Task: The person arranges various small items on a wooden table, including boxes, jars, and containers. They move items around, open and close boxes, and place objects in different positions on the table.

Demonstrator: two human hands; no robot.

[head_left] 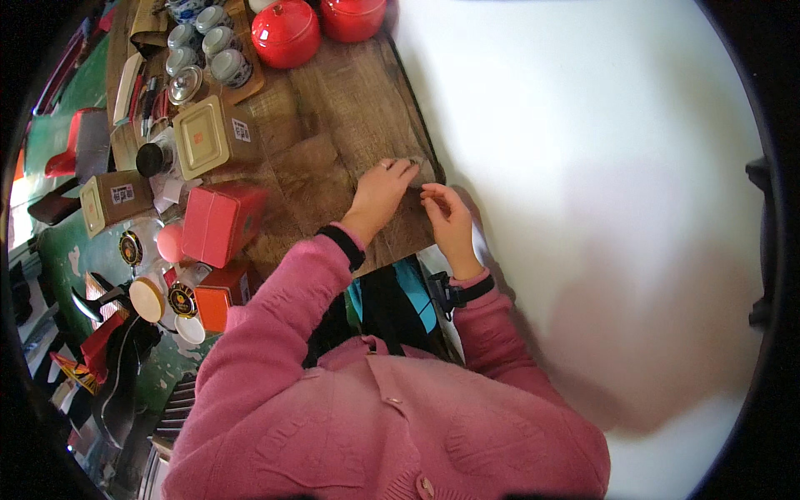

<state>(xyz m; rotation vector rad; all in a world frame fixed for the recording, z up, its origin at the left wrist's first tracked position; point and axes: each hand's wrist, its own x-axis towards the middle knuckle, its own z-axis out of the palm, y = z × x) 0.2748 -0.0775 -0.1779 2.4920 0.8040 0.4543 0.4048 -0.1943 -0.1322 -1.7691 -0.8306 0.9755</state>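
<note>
My left hand (380, 197) reaches to the right edge of the wooden table (317, 108), fingers bent over a small, thin, see-through piece (421, 177) too indistinct to name. My right hand (450, 225) is just right of it and lower, at the table's corner, with its fingertips curled in toward the same piece. What exactly the fingertips grip is too small to tell. Both wrists wear black bands, and the right one carries a small dark device (442, 292).
Left are tins (200, 142), a pink box (212, 225), an orange box (217, 300) and several jars (147, 299). Red pots (286, 33) and several lidded cups (231, 68) stand at the back. A white wall or surface (600, 125) borders the table's right side.
</note>
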